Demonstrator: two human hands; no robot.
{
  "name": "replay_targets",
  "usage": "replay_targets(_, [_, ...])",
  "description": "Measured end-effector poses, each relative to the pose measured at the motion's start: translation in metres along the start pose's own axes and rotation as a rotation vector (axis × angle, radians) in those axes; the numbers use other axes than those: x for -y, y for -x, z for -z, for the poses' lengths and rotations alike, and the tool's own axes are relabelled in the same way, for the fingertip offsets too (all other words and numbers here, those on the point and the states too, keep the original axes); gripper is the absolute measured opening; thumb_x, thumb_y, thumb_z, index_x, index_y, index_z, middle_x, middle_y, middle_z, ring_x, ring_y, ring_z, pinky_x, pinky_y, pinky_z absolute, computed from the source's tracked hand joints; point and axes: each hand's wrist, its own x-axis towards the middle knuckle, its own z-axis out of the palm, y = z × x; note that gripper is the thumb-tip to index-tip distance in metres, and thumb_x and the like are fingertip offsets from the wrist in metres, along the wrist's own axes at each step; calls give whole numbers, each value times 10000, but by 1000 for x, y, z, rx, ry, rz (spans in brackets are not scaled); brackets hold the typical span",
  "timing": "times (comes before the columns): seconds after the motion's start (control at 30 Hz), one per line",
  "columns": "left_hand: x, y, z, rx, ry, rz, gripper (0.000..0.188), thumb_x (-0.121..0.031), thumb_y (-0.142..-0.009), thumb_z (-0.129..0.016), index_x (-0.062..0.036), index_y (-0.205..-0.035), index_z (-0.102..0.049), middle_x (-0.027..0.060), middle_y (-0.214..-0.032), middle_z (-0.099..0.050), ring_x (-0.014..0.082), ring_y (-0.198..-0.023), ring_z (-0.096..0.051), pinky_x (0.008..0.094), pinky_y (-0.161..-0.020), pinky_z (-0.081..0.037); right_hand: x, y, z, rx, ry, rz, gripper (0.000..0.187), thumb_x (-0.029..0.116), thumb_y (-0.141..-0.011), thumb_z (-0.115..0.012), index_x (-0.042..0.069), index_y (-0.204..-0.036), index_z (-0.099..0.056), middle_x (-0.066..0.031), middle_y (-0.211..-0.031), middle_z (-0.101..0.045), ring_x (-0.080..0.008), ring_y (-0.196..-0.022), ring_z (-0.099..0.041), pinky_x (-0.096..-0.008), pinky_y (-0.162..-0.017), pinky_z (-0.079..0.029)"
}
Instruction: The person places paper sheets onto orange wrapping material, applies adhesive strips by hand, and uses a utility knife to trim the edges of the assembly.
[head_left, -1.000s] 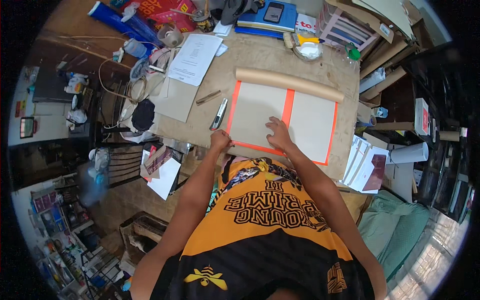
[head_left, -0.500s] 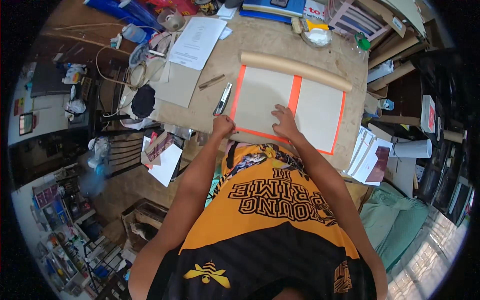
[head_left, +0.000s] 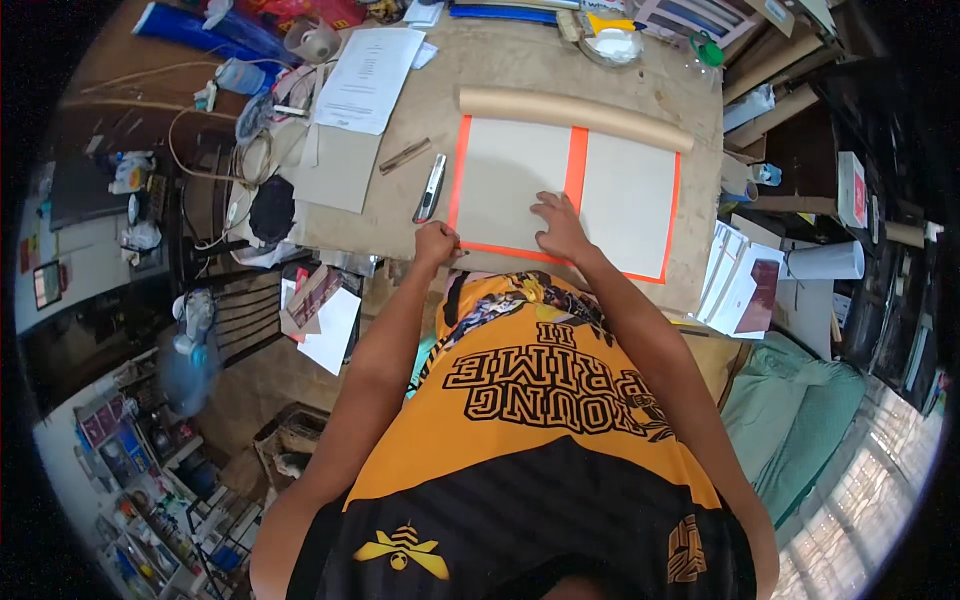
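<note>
Two pale grey boards [head_left: 628, 200] lie side by side on the table, bordered by an orange sheet [head_left: 577, 165] that also shows as a strip between them. My left hand [head_left: 437, 243] is closed at the near left corner of the orange border; whatever its fingers pinch is hidden. With fingers apart, my right hand [head_left: 561, 228] rests on the left board near the orange strip and holds nothing. A utility knife [head_left: 431, 188] lies just beyond my left hand, and a thin brown stick-like tool [head_left: 405, 156] is farther left. Along the boards' far edge runs a brown paper roll [head_left: 575, 118].
A grey board piece [head_left: 338, 165] and a printed sheet [head_left: 371, 80] lie on the table's left side. At the back are a bowl of white paste [head_left: 613, 45] with a brush and a green-capped bottle [head_left: 706, 50]. Papers [head_left: 735, 280] stick out at the right edge.
The view has shifted slightly, so the table's things sit a little farther left and up. Both hands stay at nearly the same spots on the orange-bordered boards.
</note>
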Motion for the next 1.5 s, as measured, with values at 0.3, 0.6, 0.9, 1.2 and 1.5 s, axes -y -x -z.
replay_targets(0.3, [8,-1,-7,-16,-7,-30,61,43,-755,-585,38,-706,-550,118,-626,-619,195,-497,-634,302,-456,-532,5,3,-4,-13,18,-60,544,142,-596,-606,42,-1130,-597,-142,-1334,-450,-362,-1278,-348,-483,-1132,-180])
replay_targets(0.6, [13,-3,-9,20,63,-7,43,11,-785,-575,44,-762,-560,126,-634,-635,200,-507,-650,310,-451,-532,-3,9,-9,-90,-71,-78,540,145,-612,-605,54,-1144,-590,-145,-1317,-470,-396,-1289,-329,-443,-1140,-205])
replay_targets(0.9, [22,-20,-11,-45,-384,-272,133,-94,-713,-621,12,-634,-634,133,-580,-633,194,-475,-623,336,-455,-496,-10,7,-14,-126,-7,-125,545,184,-602,-640,26,-1123,-619,-159,-1311,-493,-401,-1247,-388,-443,-1096,-283])
replay_targets(1.2, [4,-14,-5,-169,-666,-569,322,-237,-822,-605,22,-632,-570,166,-546,-569,298,-500,-586,400,-502,-456,42,49,24,-639,-181,-40,165,65,-673,-585,38,-819,-657,-132,-835,-611,-300,-760,-606,-382,-668,-507])
replay_targets(1.5, [-122,11,-61,170,-437,-587,360,-246,-897,-609,-19,-642,-493,80,-457,-501,149,-391,-513,304,-434,-400,-76,219,89,-1335,-150,-803,167,47,-750,-574,58,-903,-642,-94,-742,-582,-184,-610,-585,-294,-578,-484])
